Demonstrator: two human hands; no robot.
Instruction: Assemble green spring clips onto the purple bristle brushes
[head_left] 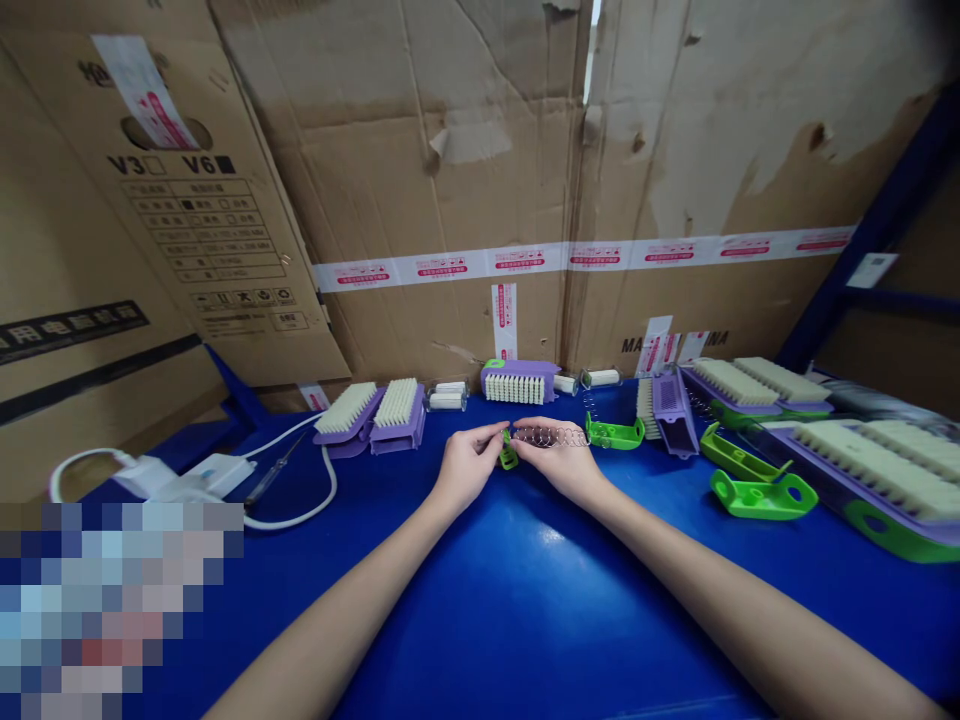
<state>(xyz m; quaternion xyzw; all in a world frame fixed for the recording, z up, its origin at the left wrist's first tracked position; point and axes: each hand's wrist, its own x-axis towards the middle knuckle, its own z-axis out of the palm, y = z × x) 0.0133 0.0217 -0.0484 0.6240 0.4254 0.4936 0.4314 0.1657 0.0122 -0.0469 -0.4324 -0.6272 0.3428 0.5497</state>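
Two bare forearms enter from the lower edge and converge over the blue table (525,620). Left hand (466,466) and right hand (559,462) meet at the table's middle, fingertips nearly touching, both pinched on one small assembly: a small green clip (508,455) held between the left fingers, and a coiled wire spring (551,436) that runs from the clip rightward across the right hand's fingers. Both parts sit just above the table surface.

Behind the hands, a purple brush (517,381) stands on its side, bristles facing forward, with small white rollers (447,396) beside it. To the left lie two more purple brushes (373,410), bristles up, then a white cable (300,500) and a white adapter (214,472). To the right lie a green hook-shaped piece (615,432), a purple brush body (670,412), two green handles (757,490) and larger brushes (870,465) in purple and green. Cardboard boxes (450,180) wall off the table's far edge.
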